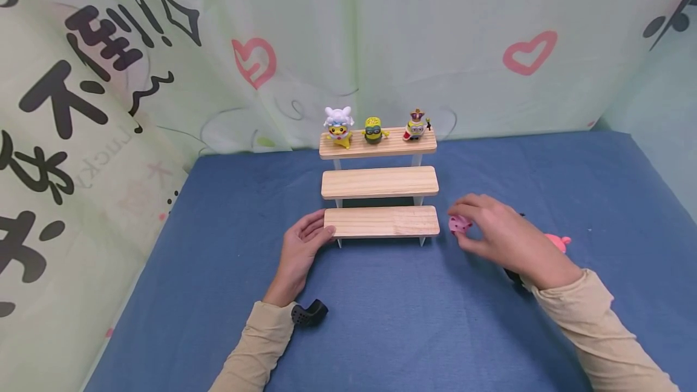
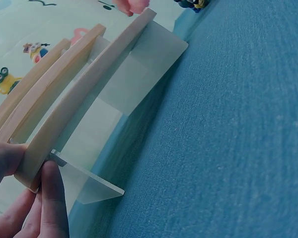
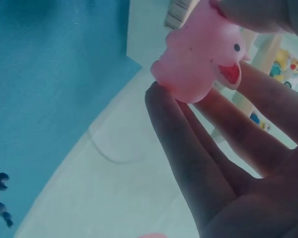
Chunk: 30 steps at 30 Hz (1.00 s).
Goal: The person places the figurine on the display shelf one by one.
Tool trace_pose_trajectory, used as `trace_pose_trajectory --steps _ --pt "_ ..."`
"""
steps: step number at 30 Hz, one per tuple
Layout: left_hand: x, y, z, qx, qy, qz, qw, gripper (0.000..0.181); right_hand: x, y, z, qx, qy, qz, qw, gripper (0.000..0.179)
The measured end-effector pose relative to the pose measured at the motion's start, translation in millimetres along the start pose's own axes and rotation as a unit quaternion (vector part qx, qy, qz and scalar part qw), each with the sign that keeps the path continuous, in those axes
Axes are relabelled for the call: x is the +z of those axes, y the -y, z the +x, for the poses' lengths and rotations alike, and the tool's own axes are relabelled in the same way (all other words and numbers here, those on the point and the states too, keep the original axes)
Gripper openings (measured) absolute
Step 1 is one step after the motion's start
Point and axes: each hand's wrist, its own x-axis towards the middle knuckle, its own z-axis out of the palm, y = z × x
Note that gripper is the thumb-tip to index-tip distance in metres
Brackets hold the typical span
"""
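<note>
My left hand [image 1: 305,244] grips the left end of the lowest board of a three-step wooden display stand [image 1: 381,222], thumb on top; the left wrist view shows fingers under the board [image 2: 77,106]. To the right of that step, my right hand [image 1: 498,231] pinches a small pink toy figure [image 1: 459,224] between thumb and fingers. Up close in the right wrist view, the pink figure [image 3: 198,59] has a dark eye and a red open mouth. The middle and lowest boards carry nothing.
On the top board stand a yellow figure in a white hat [image 1: 339,127], a goggled yellow-green figure [image 1: 373,130] and a crowned figure [image 1: 415,126]. Another pink figure [image 1: 558,242] lies partly hidden behind my right wrist. A printed curtain [image 1: 408,47] hangs behind the blue-covered table [image 1: 381,319].
</note>
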Motion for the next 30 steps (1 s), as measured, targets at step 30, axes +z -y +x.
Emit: trace_pose_trajectory --steps 30 --pt "-0.5 2.2 2.0 -0.004 -0.002 0.006 1.0 0.049 -10.3 22.0 26.5 -0.027 -0.024 0.03 0.9989 0.023"
